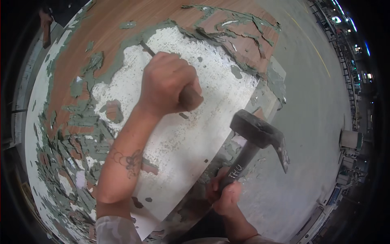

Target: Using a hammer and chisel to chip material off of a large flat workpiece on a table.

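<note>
My left hand (pixel 168 83) is clenched around a chisel (pixel 190 97) with a wooden handle. Its metal blade (pixel 147 49) points up-left and its tip rests where the grey-green coating meets the bare white patch of a large flat panel (pixel 195 138). My right hand (pixel 225 193) grips the dark handle of a hammer (pixel 258 132). The hammer head hangs lifted to the right of and below the chisel's butt end, not touching it.
The panel shows brown wood-grain (pixel 118 24) at the top, flaking grey-green layers (pixel 73 138) around the stripped white area. A grey concrete floor (pixel 313 101) with a yellow line lies to the right. A white bucket (pixel 351 139) and clutter stand at the far right.
</note>
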A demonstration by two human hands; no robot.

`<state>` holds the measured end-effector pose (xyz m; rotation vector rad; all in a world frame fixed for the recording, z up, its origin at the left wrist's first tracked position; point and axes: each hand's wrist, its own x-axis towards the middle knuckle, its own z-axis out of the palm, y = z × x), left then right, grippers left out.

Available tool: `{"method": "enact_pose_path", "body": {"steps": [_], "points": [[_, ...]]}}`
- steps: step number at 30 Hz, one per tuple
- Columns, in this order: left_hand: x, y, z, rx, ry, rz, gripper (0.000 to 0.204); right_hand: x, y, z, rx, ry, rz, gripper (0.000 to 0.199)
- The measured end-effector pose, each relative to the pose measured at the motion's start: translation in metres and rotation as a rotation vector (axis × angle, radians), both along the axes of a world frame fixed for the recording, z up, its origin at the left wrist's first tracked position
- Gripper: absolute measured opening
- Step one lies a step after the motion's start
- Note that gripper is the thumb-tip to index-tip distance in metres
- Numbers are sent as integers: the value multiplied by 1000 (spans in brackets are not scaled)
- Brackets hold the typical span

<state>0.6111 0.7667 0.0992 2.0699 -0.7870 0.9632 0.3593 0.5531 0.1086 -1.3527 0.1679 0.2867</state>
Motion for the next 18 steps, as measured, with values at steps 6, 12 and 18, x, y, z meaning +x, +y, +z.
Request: {"method": "enact_pose_path", "body": {"steps": [6,12,18], "points": [[-1,-1,3,-34,-27,33,19,6,17,-1,126,33,-13,61],[-1,3,20,-115,-10,57,24,17,26,38,106,15,-51,59],[9,-9,22,-157,-31,93,19,-12,83,50,556,-19,-316,58]]}}
